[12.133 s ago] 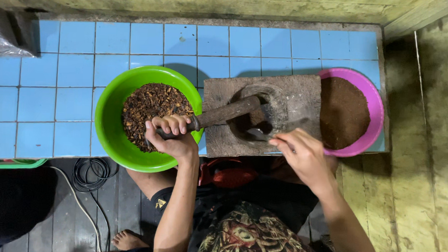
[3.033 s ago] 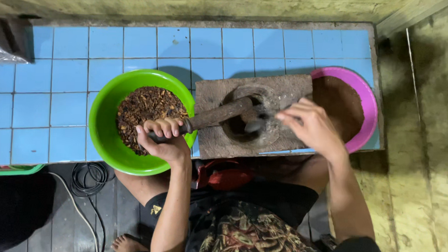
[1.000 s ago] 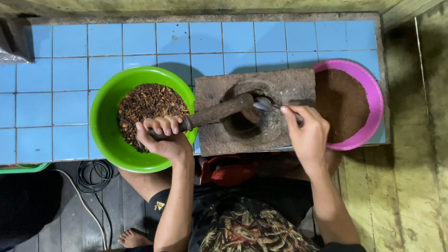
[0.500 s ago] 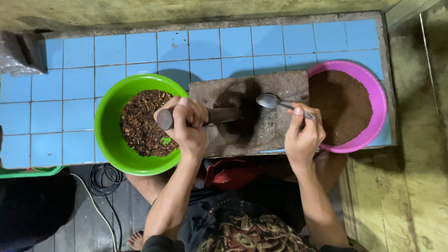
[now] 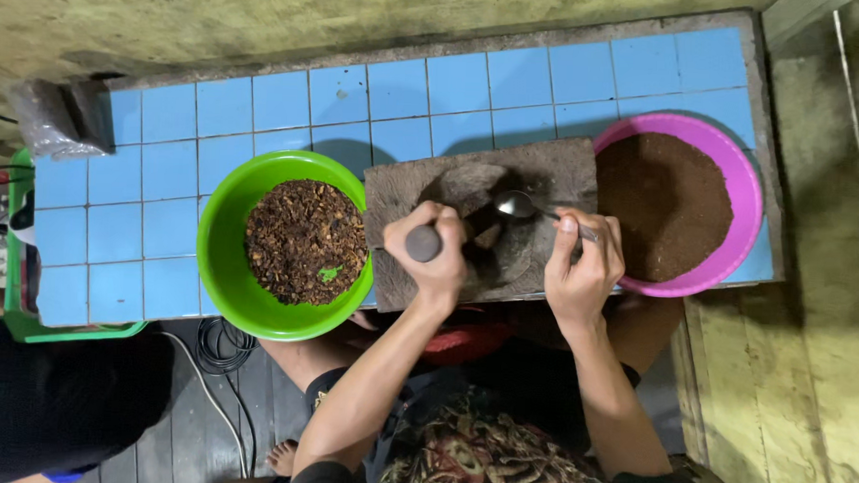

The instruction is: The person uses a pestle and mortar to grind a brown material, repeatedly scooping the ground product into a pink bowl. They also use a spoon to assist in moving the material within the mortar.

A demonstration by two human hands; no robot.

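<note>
A grey stone mortar block [image 5: 403, 188] sits on the blue-tiled counter between two bowls. My left hand [image 5: 434, 251] grips a stone pestle [image 5: 423, 243] standing in the mortar's hollow. A metal spoon [image 5: 518, 206] is held by my right hand [image 5: 583, 266], its bowl over the hollow. To the left, a green bowl [image 5: 221, 263] holds coarse dark brown pieces. To the right, a pink bowl [image 5: 747, 210] holds fine brown powder.
The blue-tiled counter [image 5: 166, 166] runs along a rough wall. A clear plastic bag [image 5: 43, 118] lies at the far left corner. A green tray edge [image 5: 17, 322] and a black cable [image 5: 221, 344] are at lower left. Another person's dark clothing [image 5: 52, 409] shows bottom left.
My left hand moved from the pestle's handle over the green bowl to the mortar, standing the pestle upright. My right hand drew the spoon back toward the hollow's right edge.
</note>
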